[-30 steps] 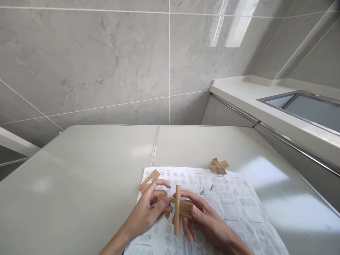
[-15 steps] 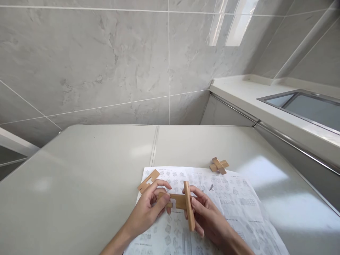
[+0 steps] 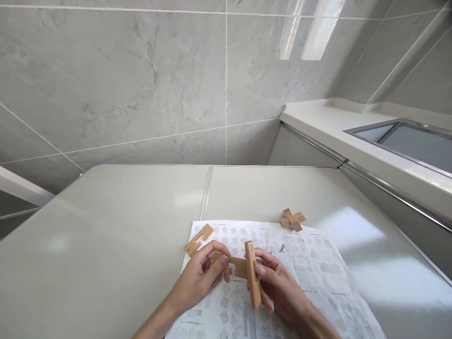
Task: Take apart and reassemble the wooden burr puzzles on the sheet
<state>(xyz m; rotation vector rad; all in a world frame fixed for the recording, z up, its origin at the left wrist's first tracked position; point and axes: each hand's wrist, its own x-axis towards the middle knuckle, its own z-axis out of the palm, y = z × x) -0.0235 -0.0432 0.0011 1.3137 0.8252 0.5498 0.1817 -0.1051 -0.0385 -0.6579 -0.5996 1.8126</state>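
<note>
Above a printed sheet, my left hand point(image 3: 203, 273) pinches the left end of a notched flat wooden puzzle piece point(image 3: 241, 268). My right hand point(image 3: 278, 282) grips a second wooden puzzle piece point(image 3: 253, 282), held near upright with a slot in its face and a small mark like a 2 at its top. The flat piece meets the upright one; whether it passes into the slot is hidden. Just beyond my left hand, another notched wooden piece point(image 3: 192, 244) lies on the sheet's upper left corner. A small crossed wooden puzzle point(image 3: 292, 220) rests at the sheet's top edge.
The creased paper sheet point(image 3: 325, 278), covered in small diagrams, lies on a pale table point(image 3: 106, 245) with a seam down it. Grey tiled wall point(image 3: 141, 84) rises behind. To the right runs a white counter point(image 3: 318, 117) with a sink point(image 3: 406, 141).
My right hand has turned the upright piece slightly, so that its slotted face and mark show more. The flat piece stays pinched in my left hand. The whole view has shifted a little.
</note>
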